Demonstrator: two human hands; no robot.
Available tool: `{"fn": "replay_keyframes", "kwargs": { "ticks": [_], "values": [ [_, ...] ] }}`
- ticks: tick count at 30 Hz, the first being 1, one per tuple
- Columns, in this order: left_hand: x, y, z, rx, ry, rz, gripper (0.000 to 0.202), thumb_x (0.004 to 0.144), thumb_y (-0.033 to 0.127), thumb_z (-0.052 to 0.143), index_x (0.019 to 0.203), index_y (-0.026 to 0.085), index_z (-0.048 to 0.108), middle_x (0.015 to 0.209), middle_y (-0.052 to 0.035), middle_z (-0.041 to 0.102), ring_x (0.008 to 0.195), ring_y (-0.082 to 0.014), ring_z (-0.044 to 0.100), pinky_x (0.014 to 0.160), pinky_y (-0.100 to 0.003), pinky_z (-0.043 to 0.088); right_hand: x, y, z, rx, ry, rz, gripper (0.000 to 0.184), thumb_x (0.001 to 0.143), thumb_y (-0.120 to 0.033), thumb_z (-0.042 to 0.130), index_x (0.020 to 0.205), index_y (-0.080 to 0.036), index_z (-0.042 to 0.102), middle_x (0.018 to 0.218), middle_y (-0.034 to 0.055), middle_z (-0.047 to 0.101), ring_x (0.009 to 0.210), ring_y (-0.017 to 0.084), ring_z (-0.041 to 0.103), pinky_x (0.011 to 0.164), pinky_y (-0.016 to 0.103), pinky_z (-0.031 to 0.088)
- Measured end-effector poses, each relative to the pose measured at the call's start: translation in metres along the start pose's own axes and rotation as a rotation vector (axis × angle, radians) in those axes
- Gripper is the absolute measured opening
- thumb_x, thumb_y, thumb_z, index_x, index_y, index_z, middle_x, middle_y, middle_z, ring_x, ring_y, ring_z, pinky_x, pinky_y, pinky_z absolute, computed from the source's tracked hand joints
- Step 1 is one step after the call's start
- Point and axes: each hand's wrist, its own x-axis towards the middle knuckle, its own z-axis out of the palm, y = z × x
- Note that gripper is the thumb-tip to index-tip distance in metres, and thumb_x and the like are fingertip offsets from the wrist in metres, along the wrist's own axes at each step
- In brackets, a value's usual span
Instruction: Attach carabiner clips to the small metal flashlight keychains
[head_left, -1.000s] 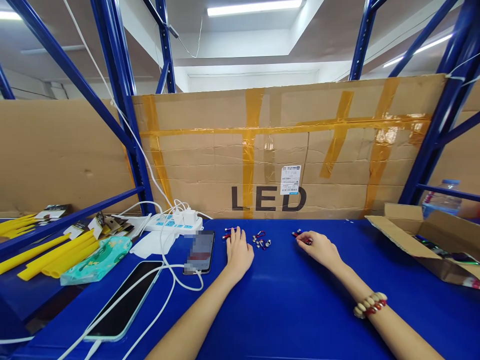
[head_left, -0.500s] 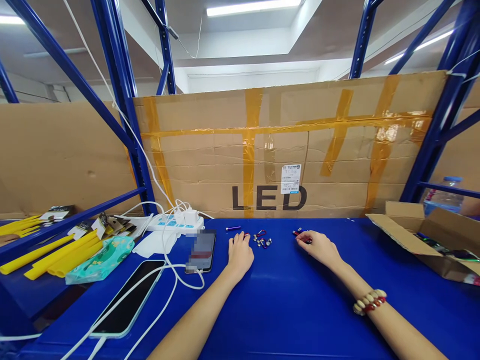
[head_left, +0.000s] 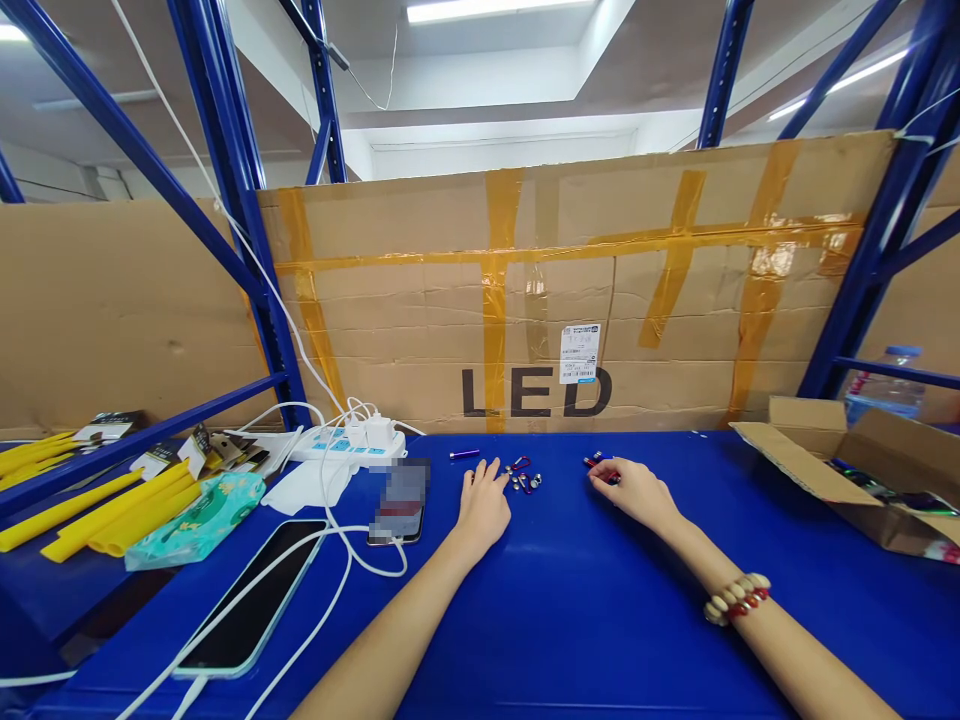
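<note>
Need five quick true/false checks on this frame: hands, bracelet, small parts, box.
1. The left hand lies flat, palm down, on the blue table. True.
2. The right hand holds a phone. False: its fingertips are at the small red parts.
3. The bracelet is on the left wrist. False: it is on the right wrist.
4. A purple piece lies apart from the left hand, toward the cardboard wall. True.
5. The box at the right is shut. False: its flaps are open.
</note>
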Motion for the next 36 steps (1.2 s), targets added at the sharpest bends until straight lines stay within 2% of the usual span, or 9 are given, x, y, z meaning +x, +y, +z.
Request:
{"fn": "replay_keyframes", "kwargs": {
  "ticks": [8, 12, 15, 19, 21, 24, 27, 32, 36],
  "values": [
    [0.001, 0.003, -0.001, -0.09, -0.023, 0.116, 0.041, 0.083, 0.013, 0.03, 0.115, 0.014, 0.056, 0.122, -0.0031, 0.052, 0.123, -0.0206, 0.031, 0.101, -0.036, 0.023, 0.0, 0.0, 0.0, 0.002, 0.009, -0.007, 0.02, 0.076, -0.027, 0.048, 0.085, -0.024, 0.065, 0.091, -0.0014, 0.065, 0.085, 0.015, 0.059, 0.063, 0.021, 0.039],
    [-0.001, 0.005, 0.0, -0.096, -0.014, 0.133, 0.04, 0.083, 0.017, 0.032, 0.117, 0.014, 0.054, 0.124, -0.0026, 0.051, 0.124, -0.0216, 0.031, 0.102, -0.037, 0.023, 0.001, 0.003, 0.002, 0.012, 0.011, -0.014, 0.02, 0.076, -0.029, 0.048, 0.084, -0.024, 0.065, 0.09, -0.0004, 0.065, 0.082, 0.016, 0.059, 0.061, 0.022, 0.039],
    [-0.001, 0.005, 0.002, -0.106, -0.017, 0.141, 0.042, 0.084, 0.018, 0.031, 0.122, 0.016, 0.05, 0.128, -0.0027, 0.046, 0.125, -0.0222, 0.03, 0.101, -0.037, 0.023, 0.005, 0.008, 0.008, 0.058, 0.01, -0.09, 0.022, 0.077, -0.031, 0.046, 0.083, -0.022, 0.065, 0.089, 0.001, 0.064, 0.08, 0.016, 0.058, 0.063, 0.024, 0.04],
    [0.002, 0.002, 0.003, -0.076, 0.06, -0.019, 0.045, 0.084, 0.015, 0.029, 0.126, 0.014, 0.046, 0.132, -0.0068, 0.041, 0.125, -0.0228, 0.031, 0.101, -0.039, 0.023, 0.011, 0.012, 0.021, 0.167, -0.032, -0.33, 0.028, 0.078, -0.036, 0.043, 0.086, -0.019, 0.063, 0.084, 0.0019, 0.063, 0.064, 0.013, 0.055, 0.06, 0.025, 0.041],
    [0.003, -0.002, 0.003, -0.051, 0.089, -0.113, 0.045, 0.084, 0.016, 0.031, 0.127, 0.013, 0.045, 0.134, -0.009, 0.038, 0.125, -0.0244, 0.029, 0.101, -0.04, 0.023, 0.012, 0.01, 0.025, 0.192, -0.049, -0.386, 0.029, 0.079, -0.037, 0.042, 0.087, -0.018, 0.063, 0.081, 0.002, 0.062, 0.058, 0.012, 0.053, 0.056, 0.024, 0.041],
    [0.005, -0.008, 0.003, -0.051, 0.088, -0.153, 0.043, 0.084, 0.017, 0.032, 0.125, 0.012, 0.047, 0.128, -0.0104, 0.045, 0.12, -0.0247, 0.035, 0.098, -0.038, 0.026, 0.007, 0.0, 0.027, 0.199, -0.067, -0.415, 0.028, 0.08, -0.036, 0.042, 0.087, -0.018, 0.062, 0.082, 0.0022, 0.061, 0.057, 0.011, 0.052, 0.054, 0.023, 0.04],
    [0.006, -0.012, 0.002, -0.093, 0.098, -0.125, 0.038, 0.084, 0.016, 0.034, 0.117, 0.015, 0.053, 0.114, -0.0079, 0.055, 0.108, -0.0228, 0.044, 0.094, -0.038, 0.03, 0.001, -0.014, 0.026, 0.151, -0.086, -0.472, 0.024, 0.08, -0.031, 0.042, 0.087, -0.019, 0.062, 0.084, 0.0019, 0.061, 0.058, 0.01, 0.053, 0.056, 0.023, 0.039],
    [0.007, -0.014, 0.002, -0.141, 0.118, -0.111, 0.034, 0.085, 0.016, 0.037, 0.113, 0.018, 0.055, 0.112, -0.0073, 0.054, 0.107, -0.0228, 0.042, 0.094, -0.038, 0.028, -0.005, -0.042, 0.026, 0.019, -0.089, -0.568, 0.023, 0.081, -0.026, 0.042, 0.092, -0.023, 0.062, 0.09, 0.0001, 0.06, 0.063, 0.01, 0.054, 0.059, 0.021, 0.039],
    [0.008, -0.016, 0.004, -0.231, 0.139, -0.138, 0.034, 0.086, 0.014, 0.036, 0.115, 0.018, 0.053, 0.112, -0.0076, 0.052, 0.107, -0.0196, 0.043, 0.095, -0.035, 0.029, 0.001, -0.063, 0.03, -0.081, -0.075, -0.562, 0.026, 0.08, -0.031, 0.049, 0.103, -0.025, 0.06, 0.096, 0.0007, 0.059, 0.076, 0.013, 0.058, 0.06, 0.021, 0.038]
  ]
}}
